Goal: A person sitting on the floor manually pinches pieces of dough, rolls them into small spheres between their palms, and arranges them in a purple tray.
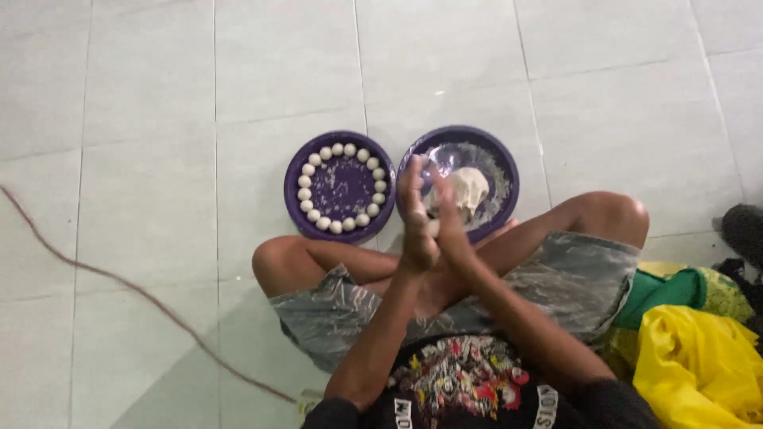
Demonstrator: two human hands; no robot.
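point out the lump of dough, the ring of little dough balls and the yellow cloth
lump of dough (pixel 469 189): head view, middle of the pale mass.
ring of dough balls (pixel 305 181): head view, a ball on the left side.
yellow cloth (pixel 695 365): head view, middle of its folds.

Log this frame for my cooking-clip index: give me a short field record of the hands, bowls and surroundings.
left hand: palm pressed against the right hand
right hand: palm against the left hand; anything between them is hidden
left bowl: purple, ring of small white dough balls along its rim
right bowl: purple, holds a dough lump
floor: pale tiles, a cord lying across
beside person: yellow cloth
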